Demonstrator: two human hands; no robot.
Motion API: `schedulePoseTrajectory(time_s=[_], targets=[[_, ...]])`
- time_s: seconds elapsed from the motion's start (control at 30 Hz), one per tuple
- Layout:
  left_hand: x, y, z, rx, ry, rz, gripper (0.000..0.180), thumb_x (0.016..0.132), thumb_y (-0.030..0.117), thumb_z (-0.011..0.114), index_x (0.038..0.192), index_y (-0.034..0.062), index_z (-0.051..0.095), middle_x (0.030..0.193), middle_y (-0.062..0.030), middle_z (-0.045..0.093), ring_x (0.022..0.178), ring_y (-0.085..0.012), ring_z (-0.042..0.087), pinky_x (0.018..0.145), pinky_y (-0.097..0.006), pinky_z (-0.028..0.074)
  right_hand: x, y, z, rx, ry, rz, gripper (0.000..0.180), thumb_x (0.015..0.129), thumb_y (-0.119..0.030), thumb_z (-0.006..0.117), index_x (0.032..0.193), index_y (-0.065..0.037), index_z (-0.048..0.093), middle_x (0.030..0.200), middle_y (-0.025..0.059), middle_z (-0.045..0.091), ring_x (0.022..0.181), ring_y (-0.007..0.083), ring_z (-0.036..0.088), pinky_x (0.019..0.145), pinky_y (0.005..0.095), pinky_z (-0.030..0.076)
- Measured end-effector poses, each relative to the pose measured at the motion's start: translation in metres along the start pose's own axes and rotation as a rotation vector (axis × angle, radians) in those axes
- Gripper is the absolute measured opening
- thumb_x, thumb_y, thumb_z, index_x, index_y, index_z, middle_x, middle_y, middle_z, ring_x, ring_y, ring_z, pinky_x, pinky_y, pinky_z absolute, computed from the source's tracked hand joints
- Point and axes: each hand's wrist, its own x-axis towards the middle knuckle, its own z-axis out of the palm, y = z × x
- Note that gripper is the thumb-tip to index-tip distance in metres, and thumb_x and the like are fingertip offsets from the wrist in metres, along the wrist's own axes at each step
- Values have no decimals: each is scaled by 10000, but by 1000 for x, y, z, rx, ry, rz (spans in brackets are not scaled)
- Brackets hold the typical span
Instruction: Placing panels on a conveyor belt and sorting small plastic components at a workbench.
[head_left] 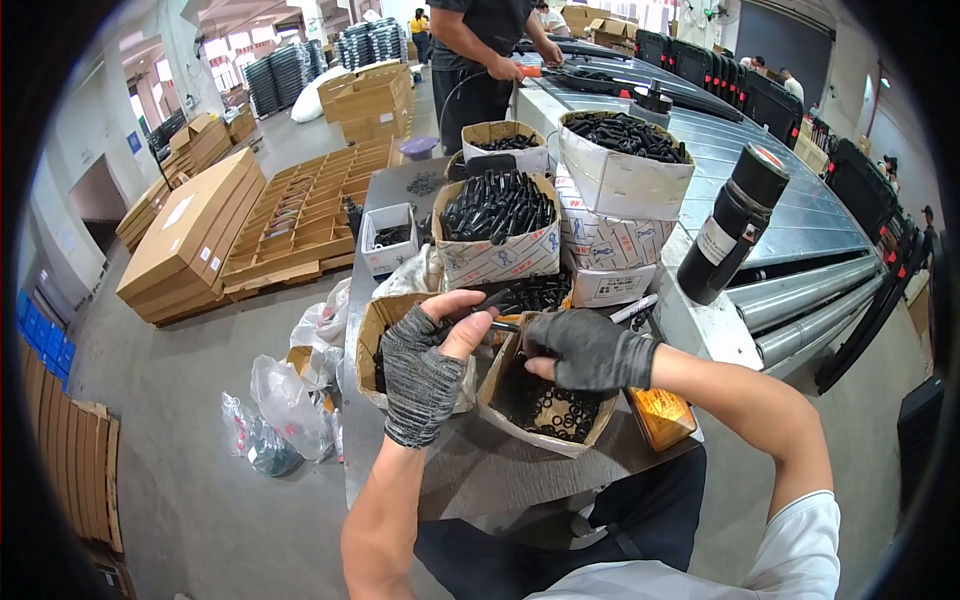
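Observation:
My left hand, in a grey knit glove with bare fingertips, pinches a small black rod-shaped part above two open cardboard boxes. My right hand, in a dark glove, meets it at the same part, fingers curled over the end. Below them, one box holds several black rubber rings. The box on the left holds black parts, mostly hidden by my left hand.
Further boxes of black rod parts stand behind on the grey table. A black flask stands by a roller conveyor. Another person works at the far end. Plastic bags and flat cartons lie on the floor at left.

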Motion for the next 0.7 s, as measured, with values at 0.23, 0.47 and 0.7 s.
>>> schedulePoseTrajectory(time_s=[0.23, 0.47, 0.7], targets=[[-5, -4, 4, -62, -36, 8, 236, 881, 82, 681, 1088, -15, 624, 983, -114, 683, 931, -170, 661, 811, -289, 543, -24, -13, -32, 943, 79, 342, 307, 911, -323, 646, 976, -26, 601, 876, 45, 663, 810, 126, 629, 716, 270, 502], [-11, -7, 17, 101, 21, 200, 214, 847, 88, 719, 1041, 16, 666, 930, -74, 714, 854, -132, 645, 789, -274, 505, -24, -16, -10, 988, 382, 329, 274, 896, -274, 673, 933, -6, 634, 891, 56, 661, 849, 108, 594, 761, 264, 479], [-14, -8, 16, 135, 77, 282, 199, 832, 84, 734, 1016, 31, 677, 921, -74, 704, 847, -151, 655, 785, -279, 502, -13, -35, -5, 1091, 528, 281, 256, 893, -273, 687, 910, -24, 632, 864, 37, 645, 832, 108, 573, 775, 274, 471]])
